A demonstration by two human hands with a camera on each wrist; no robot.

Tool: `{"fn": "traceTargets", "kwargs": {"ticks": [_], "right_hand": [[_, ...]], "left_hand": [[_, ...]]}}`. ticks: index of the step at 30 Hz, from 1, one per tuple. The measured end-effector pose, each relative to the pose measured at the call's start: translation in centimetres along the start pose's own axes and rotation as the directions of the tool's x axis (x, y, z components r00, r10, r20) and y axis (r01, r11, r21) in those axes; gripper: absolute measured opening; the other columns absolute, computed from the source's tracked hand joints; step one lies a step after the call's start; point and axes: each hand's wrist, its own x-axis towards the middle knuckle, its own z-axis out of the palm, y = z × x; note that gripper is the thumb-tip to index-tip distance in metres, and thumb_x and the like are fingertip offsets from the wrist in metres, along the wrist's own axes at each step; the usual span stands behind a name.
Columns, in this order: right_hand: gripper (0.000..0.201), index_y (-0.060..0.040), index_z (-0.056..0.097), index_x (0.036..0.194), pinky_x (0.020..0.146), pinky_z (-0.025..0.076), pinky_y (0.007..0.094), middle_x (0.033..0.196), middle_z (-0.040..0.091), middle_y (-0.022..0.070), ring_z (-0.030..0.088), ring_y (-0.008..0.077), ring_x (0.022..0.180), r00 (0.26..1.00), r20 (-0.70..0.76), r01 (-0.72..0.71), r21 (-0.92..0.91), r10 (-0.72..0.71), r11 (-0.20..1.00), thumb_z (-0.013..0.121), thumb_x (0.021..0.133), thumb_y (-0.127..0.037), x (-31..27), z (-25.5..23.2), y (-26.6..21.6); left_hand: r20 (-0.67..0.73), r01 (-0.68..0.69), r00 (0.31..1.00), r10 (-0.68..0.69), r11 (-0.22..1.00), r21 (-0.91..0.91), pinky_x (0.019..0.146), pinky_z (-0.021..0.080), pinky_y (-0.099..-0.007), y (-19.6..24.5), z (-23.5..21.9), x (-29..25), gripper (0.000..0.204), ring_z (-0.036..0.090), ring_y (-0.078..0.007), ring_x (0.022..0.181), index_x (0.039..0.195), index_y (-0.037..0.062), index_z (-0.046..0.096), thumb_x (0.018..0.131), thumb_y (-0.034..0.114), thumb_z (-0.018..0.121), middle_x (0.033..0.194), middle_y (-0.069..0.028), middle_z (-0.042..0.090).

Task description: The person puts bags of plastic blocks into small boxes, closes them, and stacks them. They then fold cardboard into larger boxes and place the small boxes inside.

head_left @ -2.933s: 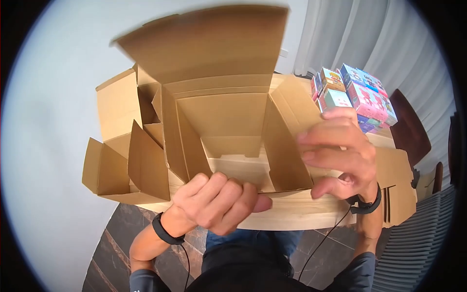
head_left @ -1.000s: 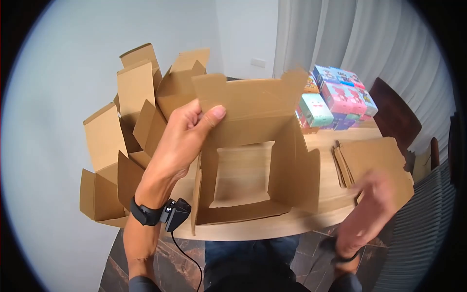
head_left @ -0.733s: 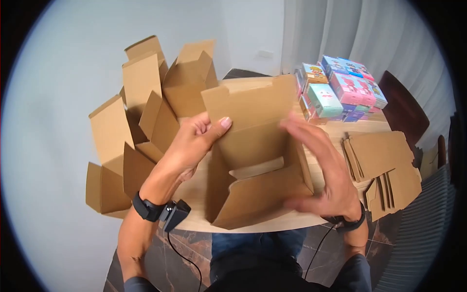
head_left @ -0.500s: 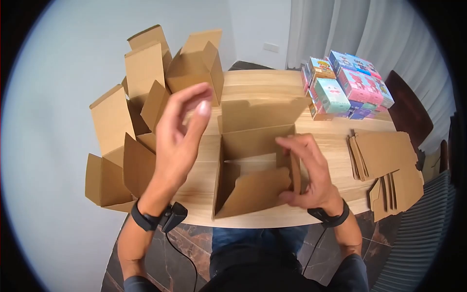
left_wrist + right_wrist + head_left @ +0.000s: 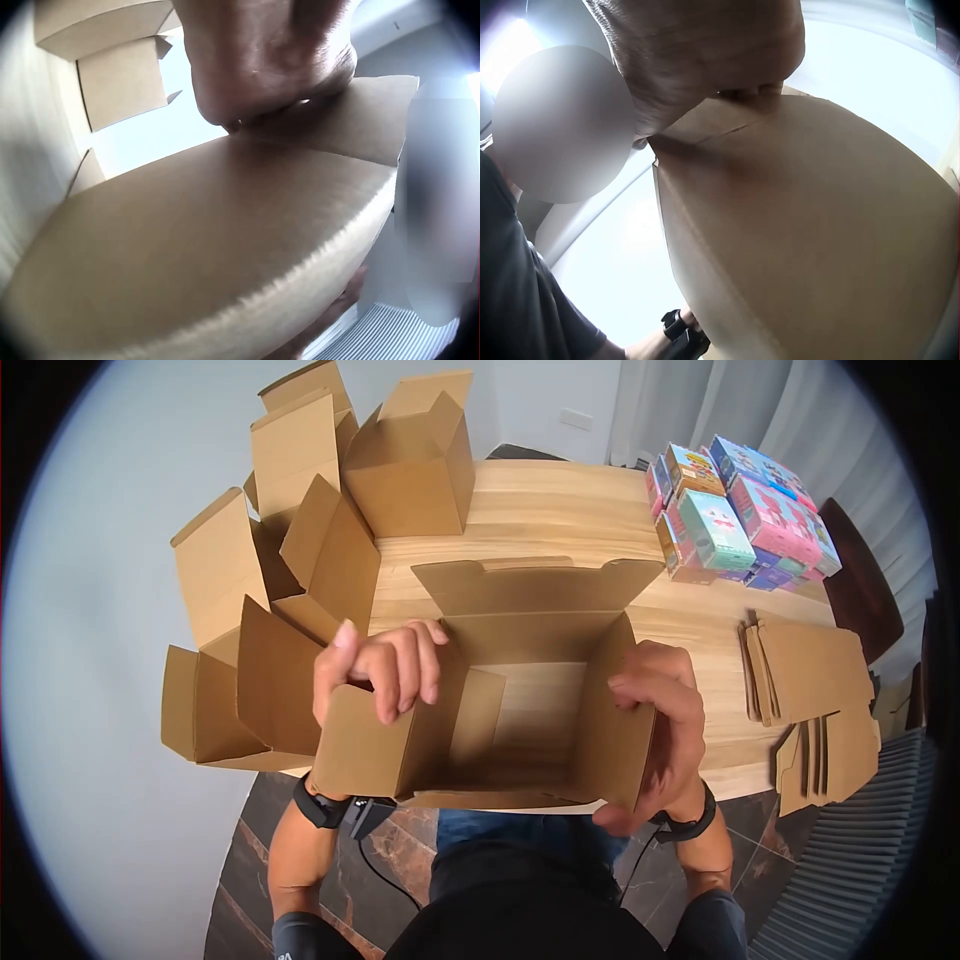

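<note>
An open cardboard box (image 5: 530,640) stands over the near part of the table, wood grain visible through its bottom. Its back flap (image 5: 540,590) leans away. My left hand (image 5: 385,665) grips the outward-bent left flap (image 5: 365,740), fingers bent over its top. On the other side my right hand (image 5: 668,720) holds the right flap, fingers curled over the edge and thumb low near the front corner. In the left wrist view the hand (image 5: 270,60) is above a box side (image 5: 195,240); the right wrist view shows the hand (image 5: 712,52) against the opposite side (image 5: 817,210).
Several opened cardboard boxes (image 5: 410,485) stand along the table's left side. Colourful small boxes (image 5: 775,520) are stacked at the back right. Flat folded cardboard (image 5: 815,670) lies on the right, by the edge of the wooden table (image 5: 550,510). A dark chair (image 5: 860,580) stands beyond.
My left hand has let go of the back flap and come down to the left flap. My right hand has closed round the right flap. The front flap no longer leans inward.
</note>
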Motion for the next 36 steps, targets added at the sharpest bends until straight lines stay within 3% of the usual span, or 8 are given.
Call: {"fn": "traceTargets", "kwargs": {"ticks": [5,12,17,24,27,32,34,36], "right_hand": [[0.112,0.0029,0.044,0.144,0.084,0.050,0.0419,0.118,0.054,0.0175,0.059,0.0262,0.093,0.983,-0.121,0.136,0.005,-0.135,0.991,0.080,0.069,-0.072,-2.0,1.2,1.7],[0.131,0.0061,0.020,0.160,0.096,0.049,0.0463,0.148,0.044,0.0313,0.061,0.0332,0.110,0.961,-0.253,-0.077,0.142,0.112,0.987,0.064,0.077,-0.086,-2.8,1.8,0.9],[0.117,0.0011,0.040,0.150,0.099,0.043,0.0483,0.130,0.065,0.0266,0.055,0.0317,0.112,0.990,-0.142,-0.014,0.033,0.018,0.999,0.059,0.078,-0.089,-2.5,1.0,0.8],[0.113,-0.0105,0.036,0.151,0.096,0.042,0.0487,0.099,0.072,0.0140,0.057,0.0293,0.103,0.990,-0.010,0.122,-0.448,-0.141,0.886,0.044,0.079,-0.096,-3.3,0.1,2.2],[0.119,-0.0034,0.055,0.139,0.097,0.038,0.0474,0.098,0.069,0.0081,0.056,0.0280,0.097,0.987,-0.100,0.137,0.158,-0.123,0.978,0.055,0.068,-0.099,-1.1,1.4,2.4],[0.090,-0.0020,0.069,0.123,0.094,0.038,0.0422,0.092,0.066,0.0059,0.056,0.0263,0.089,0.980,0.159,-0.136,0.079,0.122,0.988,0.066,0.077,-0.080,1.1,0.3,1.1],[0.071,-0.0029,0.072,0.114,0.093,0.038,0.0387,0.091,0.066,0.0058,0.056,0.0262,0.088,0.971,0.175,-0.175,0.055,0.163,0.983,0.070,0.085,-0.067,1.2,0.3,1.1],[0.046,-0.0048,0.071,0.103,0.093,0.039,0.0381,0.089,0.067,0.0041,0.057,0.0261,0.088,0.968,0.217,-0.156,0.109,0.130,0.982,0.069,0.093,-0.050,1.1,0.1,1.4]], "left_hand": [[-0.312,0.142,0.932,-0.185,0.978,-0.154,0.087,0.043,-0.0362,1.5,1.7,0.3,0.064,0.043,-0.0167,0.052,0.131,0.0041,0.049,0.111,0.049,0.008,0.049,0.0002,0.041],[-0.119,0.378,0.924,-0.362,0.913,0.156,0.078,0.047,-0.0330,3.3,-0.3,1.1,0.105,0.041,-0.0168,0.054,0.079,-0.0025,0.080,0.108,0.058,-0.001,0.045,-0.0007,0.040],[0.238,0.166,0.900,-0.365,0.793,0.587,0.091,0.048,-0.0353,5.2,-1.6,2.7,0.101,0.059,-0.0230,0.084,0.087,-0.0053,0.080,0.107,0.066,0.011,0.068,-0.0085,0.068],[0.329,0.088,0.903,-0.275,0.870,0.486,0.105,0.042,-0.0425,2.7,-1.1,3.1,0.085,0.059,-0.0256,0.108,0.088,-0.0068,0.076,0.111,0.054,0.021,0.062,-0.0053,0.063],[0.208,0.113,0.946,-0.247,0.857,0.503,0.094,0.045,-0.0375,1.4,0.0,2.9,0.065,0.058,-0.0254,0.096,0.074,-0.0032,0.068,0.113,0.036,0.033,0.063,-0.0059,0.058],[0.199,0.029,0.941,-0.275,0.649,0.760,0.081,0.045,-0.0342,2.4,1.5,3.6,0.045,0.052,-0.0241,0.083,0.066,0.0001,0.058,0.107,0.016,0.053,0.070,-0.0072,0.057],[0.278,0.046,0.903,-0.327,0.718,0.694,0.099,0.044,-0.0428,3.0,0.2,3.2,0.055,0.060,-0.0260,0.091,0.068,0.0019,0.065,0.111,0.030,0.046,0.073,-0.0063,0.064],[0.451,0.078,0.839,-0.305,0.888,0.454,0.114,0.019,-0.0576,3.7,-0.6,2.7,0.072,0.063,-0.0326,0.110,0.074,0.0050,0.073,0.105,0.058,0.035,0.083,-0.0069,0.072]]}}
